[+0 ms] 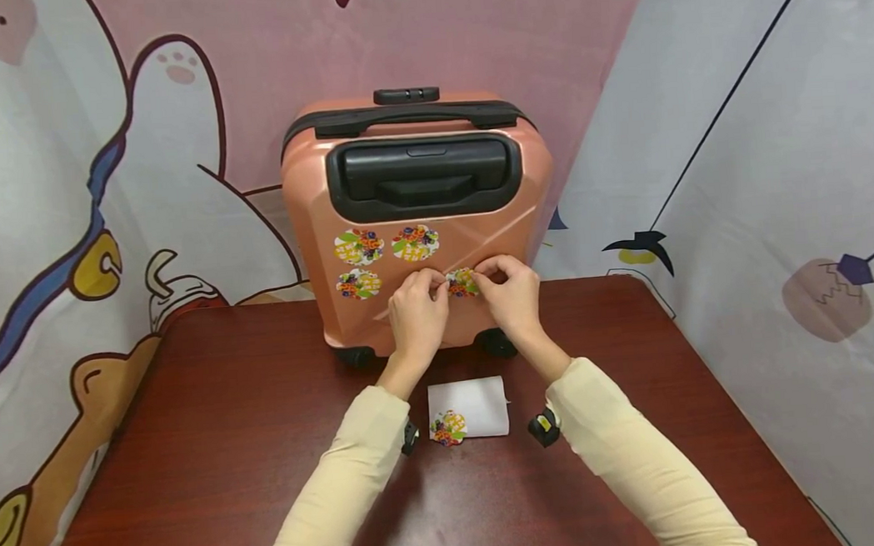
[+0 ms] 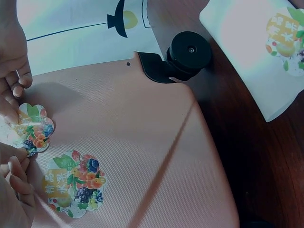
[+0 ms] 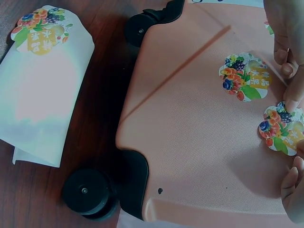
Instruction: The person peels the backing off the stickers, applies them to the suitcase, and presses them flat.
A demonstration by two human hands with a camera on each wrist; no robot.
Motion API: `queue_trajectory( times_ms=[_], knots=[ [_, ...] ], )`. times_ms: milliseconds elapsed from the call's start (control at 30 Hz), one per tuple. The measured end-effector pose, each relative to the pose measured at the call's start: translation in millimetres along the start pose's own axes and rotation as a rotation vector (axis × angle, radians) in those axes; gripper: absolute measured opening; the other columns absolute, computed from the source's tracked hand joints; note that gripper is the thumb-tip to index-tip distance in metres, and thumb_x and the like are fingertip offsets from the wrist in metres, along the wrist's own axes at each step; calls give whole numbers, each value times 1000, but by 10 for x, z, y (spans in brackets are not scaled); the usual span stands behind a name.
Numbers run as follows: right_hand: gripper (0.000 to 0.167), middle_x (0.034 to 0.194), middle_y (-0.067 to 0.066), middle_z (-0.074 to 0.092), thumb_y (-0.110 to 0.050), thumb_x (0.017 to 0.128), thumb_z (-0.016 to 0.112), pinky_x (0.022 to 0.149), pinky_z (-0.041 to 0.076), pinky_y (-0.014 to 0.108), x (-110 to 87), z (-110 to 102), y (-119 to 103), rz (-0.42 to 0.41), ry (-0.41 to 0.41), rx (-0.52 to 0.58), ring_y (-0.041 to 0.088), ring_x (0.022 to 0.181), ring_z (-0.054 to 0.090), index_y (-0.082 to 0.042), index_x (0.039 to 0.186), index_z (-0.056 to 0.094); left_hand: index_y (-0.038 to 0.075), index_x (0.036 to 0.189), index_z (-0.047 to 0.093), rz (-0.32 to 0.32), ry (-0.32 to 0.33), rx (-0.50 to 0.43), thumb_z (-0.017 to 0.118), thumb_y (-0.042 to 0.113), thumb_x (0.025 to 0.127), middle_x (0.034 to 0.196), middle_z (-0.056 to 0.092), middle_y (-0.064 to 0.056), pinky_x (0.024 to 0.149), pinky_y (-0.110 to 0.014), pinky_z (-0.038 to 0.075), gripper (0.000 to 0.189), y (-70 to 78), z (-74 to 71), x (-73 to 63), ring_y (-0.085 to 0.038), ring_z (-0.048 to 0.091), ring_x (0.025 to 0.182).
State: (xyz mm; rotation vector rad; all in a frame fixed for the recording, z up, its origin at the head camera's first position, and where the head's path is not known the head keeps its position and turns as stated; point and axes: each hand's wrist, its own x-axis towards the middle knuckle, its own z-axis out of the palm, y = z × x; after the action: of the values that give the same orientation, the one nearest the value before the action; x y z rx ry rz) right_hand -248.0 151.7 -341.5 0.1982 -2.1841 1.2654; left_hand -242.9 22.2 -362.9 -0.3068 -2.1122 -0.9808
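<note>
An orange-pink hard-shell suitcase (image 1: 426,332) stands upright on the table. Between my two hands is a round, scallop-edged fruit sticker (image 1: 462,283), held against the suitcase's lower right area. My left hand (image 1: 418,312) pinches its left edge, while the right hand (image 1: 511,298) pinches the opposite edge. In the right wrist view that sticker (image 3: 280,130) is partly covered by fingertips. Three matching stickers lie flat on the shell: an upper left one (image 1: 359,247), an upper right one (image 1: 416,242) and a lower left one (image 1: 358,284).
On the dark red-brown table (image 1: 215,453), in front of the suitcase, lies a white paper sheet (image 1: 479,408) with another fruit sticker (image 1: 448,428) at its corner. Black wheels (image 2: 190,51) stick out from the suitcase's base. A printed cartoon cloth (image 1: 247,109) hangs behind.
</note>
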Motion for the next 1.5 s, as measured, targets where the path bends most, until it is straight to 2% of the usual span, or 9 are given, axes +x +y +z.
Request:
queue_trajectory(
  times_ms=[233,533,700,867,967,1100,1267,1367,1500],
  knots=[
    [4,70,13,62,1,73,69,56,43,26,-3,23,18,-85,31,-46,23,60,56,3,71,66,4,75,66,0,0,18,68,6,80,71,64,-5,53,-30,47,6,1,11,-1,-15,59,58],
    [5,69,13,62,2,72,70,57,43,28,-8,28,29,-124,52,-69,23,60,57,3,70,65,4,75,66,14,-1,25,68,5,80,71,64,-5,53,-30,48,5,-1,12,-7,-16,59,58],
    [6,69,12,62,2,72,70,58,43,29,-10,10,46,-122,60,-76,23,61,57,2,70,64,4,75,66,25,8,28,69,5,79,70,63,-6,51,-31,48,6,-26,12,-22,-18,59,56],
    [4,67,12,61,1,73,67,56,42,28,-16,-34,74,-81,37,-69,22,60,55,1,70,64,5,73,66,5,-2,21,70,5,78,68,63,-7,51,-32,47,6,-43,-14,-46,-18,59,56],
    [4,67,12,62,-1,75,68,55,41,24,-30,-64,95,-38,-5,-40,21,59,55,1,72,65,4,73,66,-27,-30,-12,71,7,77,68,65,-6,52,-32,48,7,-50,-39,-58,-17,60,56],
    [4,71,12,65,-4,78,68,52,43,21,-58,-84,132,49,-113,50,23,62,58,-1,76,66,5,76,68,-104,-98,-80,72,11,78,69,67,-5,54,-31,47,7,-70,-68,-64,-16,60,58],
    [8,78,20,67,-4,82,66,57,51,30,-72,-81,166,153,-244,174,34,71,63,4,85,66,2,85,69,-198,-203,-257,67,6,82,76,69,-7,52,-26,48,6,-100,-93,-59,-14,61,56],
    [11,82,25,66,-1,83,63,60,52,34,-51,-77,149,173,-275,235,40,74,63,9,89,65,0,89,69,-234,-249,-337,64,3,84,80,69,-9,50,-23,49,8,-116,-104,-53,-14,63,54],
    [12,86,31,63,5,85,59,62,52,39,9,-78,71,164,-286,316,43,77,61,14,90,63,0,93,68,-256,-288,-373,61,0,85,84,69,-11,52,-23,49,11,-122,-121,-42,-17,64,58]
  ],
)
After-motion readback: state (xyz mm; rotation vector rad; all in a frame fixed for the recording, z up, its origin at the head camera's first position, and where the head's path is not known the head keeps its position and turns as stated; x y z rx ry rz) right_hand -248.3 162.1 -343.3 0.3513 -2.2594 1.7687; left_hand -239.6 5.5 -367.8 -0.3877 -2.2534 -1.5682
